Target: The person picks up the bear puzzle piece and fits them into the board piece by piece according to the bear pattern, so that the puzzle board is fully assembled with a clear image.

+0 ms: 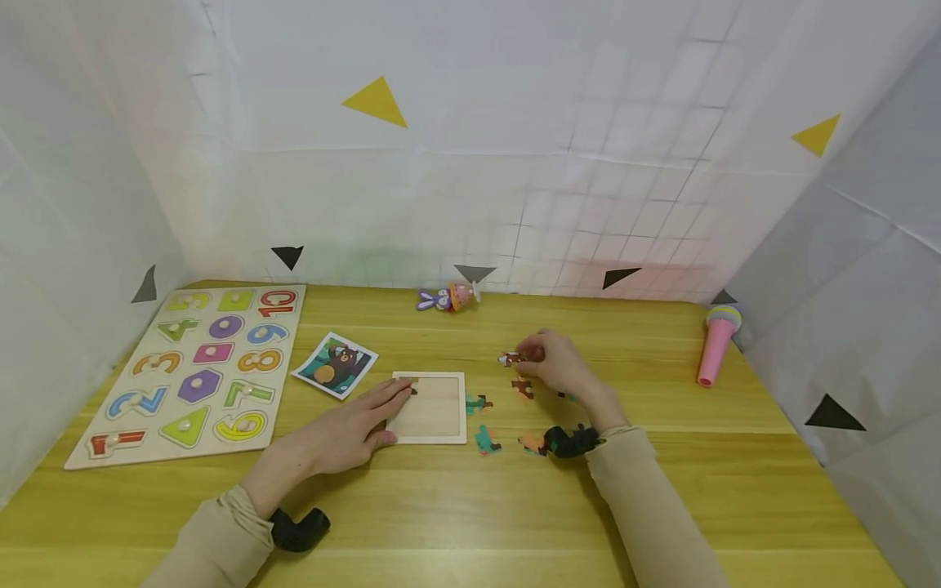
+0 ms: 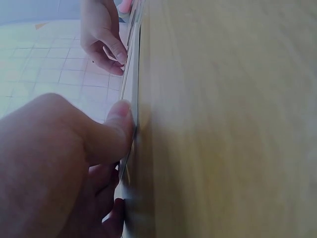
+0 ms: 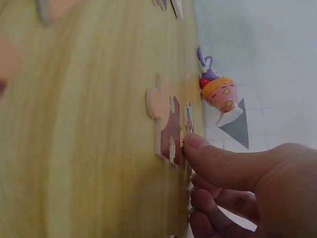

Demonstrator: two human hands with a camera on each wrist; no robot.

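Note:
In the head view my left hand (image 1: 349,429) rests on the left side of a square wooden puzzle tray (image 1: 430,442), fingers laid across its edge and thumb by the lower left corner. A small dark puzzle piece (image 1: 414,390) shows at the fingertips, mostly covered. My right hand (image 1: 560,367) pinches a brown and white puzzle piece (image 1: 509,359) between thumb and fingers, low over the table right of the tray. Just nearer lies a brown and orange piece (image 3: 171,131), apart from the thumb. Part of the held piece is hidden behind the fingers.
More loose pieces lie right of the tray, among them a teal piece (image 1: 485,441) and an orange piece (image 1: 531,443). A bear picture card (image 1: 336,365) and a number board (image 1: 213,445) are at left. A bunny toy (image 1: 450,297) lies at the back, a pink microphone (image 1: 715,351) at right.

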